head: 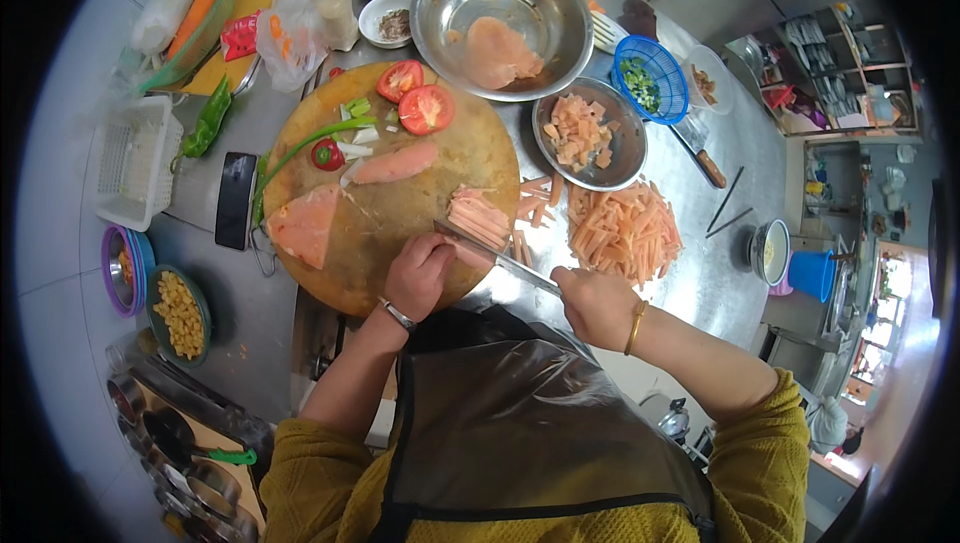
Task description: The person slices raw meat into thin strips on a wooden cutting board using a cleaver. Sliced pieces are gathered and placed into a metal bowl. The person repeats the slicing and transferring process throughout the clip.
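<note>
My right hand grips the handle of a kitchen knife, whose blade lies across raw meat on a round wooden chopping board. My left hand is at the blade's far end, fingers bent against the meat; whether they pinch it is hard to tell. Cut strips lie just beyond the blade. Also on the board are a wedge of raw meat, a longer piece, tomato halves, a red chili and a green onion. A pile of meat strips lies right of the board.
Behind the board stands a large steel bowl with meat, beside a smaller bowl of meat pieces and a blue basket. A second knife and chopsticks lie at right. Leftward are a phone and a green pepper.
</note>
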`<state>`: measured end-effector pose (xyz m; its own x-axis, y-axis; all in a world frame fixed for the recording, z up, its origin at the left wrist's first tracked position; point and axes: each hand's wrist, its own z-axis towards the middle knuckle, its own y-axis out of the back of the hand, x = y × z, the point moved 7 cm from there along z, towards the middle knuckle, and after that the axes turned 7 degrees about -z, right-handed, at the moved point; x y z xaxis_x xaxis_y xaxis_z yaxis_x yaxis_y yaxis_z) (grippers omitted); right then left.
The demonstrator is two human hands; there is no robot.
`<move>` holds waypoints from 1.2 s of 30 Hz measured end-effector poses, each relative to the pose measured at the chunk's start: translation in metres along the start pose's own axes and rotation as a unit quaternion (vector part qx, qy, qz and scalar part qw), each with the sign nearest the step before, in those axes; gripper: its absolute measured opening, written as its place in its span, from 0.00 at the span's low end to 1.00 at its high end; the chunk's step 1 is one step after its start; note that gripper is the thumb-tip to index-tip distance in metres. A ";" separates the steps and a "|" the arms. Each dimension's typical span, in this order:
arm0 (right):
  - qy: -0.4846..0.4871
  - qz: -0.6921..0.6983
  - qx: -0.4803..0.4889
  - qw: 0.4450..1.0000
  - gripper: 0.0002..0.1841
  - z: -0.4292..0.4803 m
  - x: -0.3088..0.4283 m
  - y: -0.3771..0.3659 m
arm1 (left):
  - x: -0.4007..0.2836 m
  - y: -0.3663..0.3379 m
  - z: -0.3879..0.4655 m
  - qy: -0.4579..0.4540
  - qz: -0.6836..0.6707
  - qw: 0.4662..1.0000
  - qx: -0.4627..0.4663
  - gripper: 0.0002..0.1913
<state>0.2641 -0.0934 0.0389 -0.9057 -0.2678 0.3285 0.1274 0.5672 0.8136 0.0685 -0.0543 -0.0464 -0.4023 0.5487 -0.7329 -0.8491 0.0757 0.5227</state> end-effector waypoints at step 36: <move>-0.111 0.167 -0.182 0.963 0.11 -0.031 -0.037 -0.021 | -0.010 -0.004 0.016 -0.014 0.067 0.990 0.123 0.19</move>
<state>0.3076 -0.1191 0.0243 -0.8487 0.0788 0.5230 0.5231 0.2713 0.8079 0.0814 -0.0463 -0.0344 -0.4929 0.5894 -0.6401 -0.6792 0.1993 0.7064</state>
